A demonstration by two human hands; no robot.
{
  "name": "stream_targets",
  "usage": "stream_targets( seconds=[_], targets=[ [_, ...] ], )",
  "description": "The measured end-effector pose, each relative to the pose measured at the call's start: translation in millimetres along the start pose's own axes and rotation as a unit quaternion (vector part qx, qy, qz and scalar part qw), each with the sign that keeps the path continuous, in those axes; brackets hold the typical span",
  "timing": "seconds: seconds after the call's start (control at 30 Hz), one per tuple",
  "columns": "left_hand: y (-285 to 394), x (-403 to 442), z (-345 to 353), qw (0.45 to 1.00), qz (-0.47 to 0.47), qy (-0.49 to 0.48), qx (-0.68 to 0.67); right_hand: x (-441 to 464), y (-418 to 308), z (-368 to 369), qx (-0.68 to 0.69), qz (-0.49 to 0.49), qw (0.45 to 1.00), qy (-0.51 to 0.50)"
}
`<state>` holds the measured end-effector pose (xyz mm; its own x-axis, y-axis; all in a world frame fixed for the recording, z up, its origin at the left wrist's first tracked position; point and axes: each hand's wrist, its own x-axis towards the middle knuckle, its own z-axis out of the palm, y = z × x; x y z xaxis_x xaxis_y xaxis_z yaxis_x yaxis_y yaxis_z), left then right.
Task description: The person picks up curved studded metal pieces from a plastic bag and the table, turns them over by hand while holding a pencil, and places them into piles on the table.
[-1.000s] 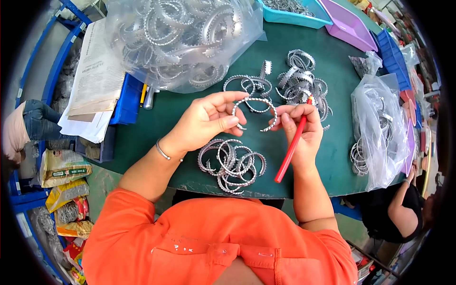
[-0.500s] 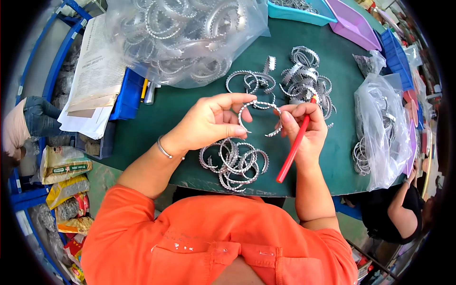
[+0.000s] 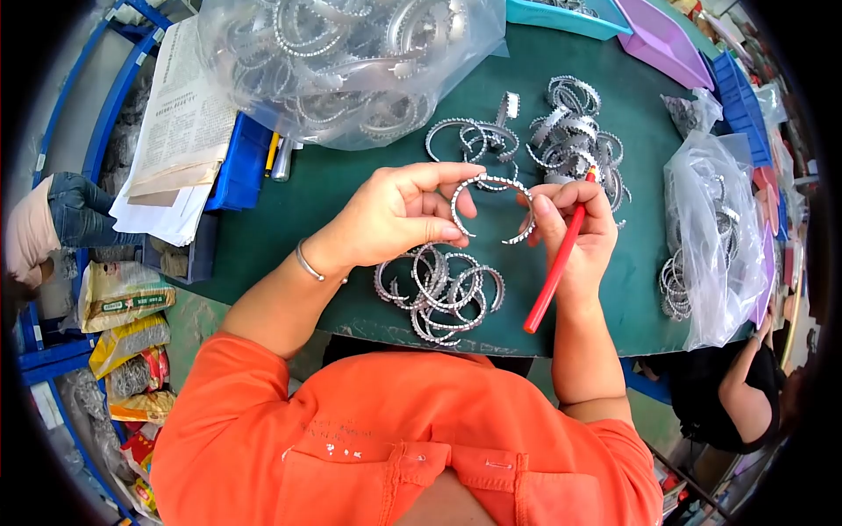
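Note:
An open silver ring with a toothed edge is held up between my two hands, its gap facing my body. My left hand pinches its left side between thumb and fingers. The right side is gripped by my right hand, which also holds a red pen slanting down between its fingers. Below the held ring, several similar rings lie in a loose pile on the green table. More rings lie beyond my hands, in a small group and a larger heap.
A big clear bag of rings lies at the back left, beside papers on a blue bin. Turquoise and purple trays stand at the back right. Another plastic bag lies right; a person is beyond it.
The table and its contents have shifted slightly in view. Both hands still hold the ring in much the same pose, and the red pen stays in my right hand.

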<state>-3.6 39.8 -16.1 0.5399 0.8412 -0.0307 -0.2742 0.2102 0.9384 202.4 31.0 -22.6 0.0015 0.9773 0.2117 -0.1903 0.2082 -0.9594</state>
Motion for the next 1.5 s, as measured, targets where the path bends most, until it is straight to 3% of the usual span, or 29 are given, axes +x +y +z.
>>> stream_targets(
  seconds=[0.1,0.13,0.2,0.27,0.3,0.37,0.47,0.57,0.63,0.7,0.77,0.87,0.93,1.03,1.2,1.3,1.5],
  targets=[
    [-0.8,-0.4,-0.3,1.000,0.008,-0.001,-0.006,-0.1,0.8,0.9,0.012,0.007,1.000,-0.007],
    [-0.9,-0.5,0.0,1.000,0.008,0.000,-0.013,0.0,3.5,2.8,-0.083,-0.088,0.993,0.006],
    [-3.8,-0.6,2.3,1.000,0.016,0.007,0.002,4.7,8.9,0.5,-0.262,-0.273,0.926,0.010],
    [-6.1,-0.8,6.9,0.999,0.025,0.015,0.017,-4.2,5.3,7.6,-0.203,-0.227,0.952,-0.027],
    [-6.3,-0.8,10.7,0.991,0.059,0.028,0.117,-1.8,2.8,9.9,-0.189,-0.254,0.944,-0.086],
    [0.3,-2.2,18.9,0.946,0.120,0.046,0.297,-8.2,1.1,16.2,-0.182,-0.215,0.953,-0.109],
    [-7.8,0.2,22.6,0.928,0.173,0.065,0.323,-9.7,5.6,13.9,-0.159,-0.208,0.959,-0.106],
    [-6.8,0.4,18.0,0.919,0.183,0.050,0.345,-10.9,1.2,16.2,0.001,-0.062,0.996,-0.068],
    [-6.5,1.4,17.8,0.900,0.198,0.036,0.386,-10.8,2.8,15.6,-0.045,-0.060,0.994,-0.083],
    [-9.3,1.4,20.9,0.919,0.194,0.046,0.340,-11.5,8.1,13.7,-0.068,-0.060,0.992,-0.090],
    [-7.9,1.1,25.4,0.944,0.184,0.074,0.265,-10.0,4.8,11.1,0.072,0.015,0.995,-0.060],
    [-1.9,1.2,19.0,0.939,0.121,0.107,0.305,-5.1,-0.3,4.8,0.243,0.073,0.966,-0.056],
    [-8.5,3.2,12.1,0.982,0.033,0.055,0.177,-3.8,-1.0,2.9,0.293,0.096,0.949,-0.065],
    [-6.7,3.1,10.3,0.995,0.013,0.022,0.097,-2.5,1.6,1.0,0.318,0.119,0.938,-0.070],
    [-1.2,-0.3,9.9,0.998,0.014,0.049,-0.023,-1.0,-4.1,3.2,0.208,0.111,0.972,-0.013],
    [-1.2,0.3,6.0,0.998,0.023,0.052,-0.025,0.1,-0.7,1.7,0.143,0.086,0.986,-0.032],
    [-1.1,0.5,5.7,0.998,0.020,0.056,-0.015,0.2,0.1,1.1,0.139,0.101,0.985,-0.028]
  ],
)
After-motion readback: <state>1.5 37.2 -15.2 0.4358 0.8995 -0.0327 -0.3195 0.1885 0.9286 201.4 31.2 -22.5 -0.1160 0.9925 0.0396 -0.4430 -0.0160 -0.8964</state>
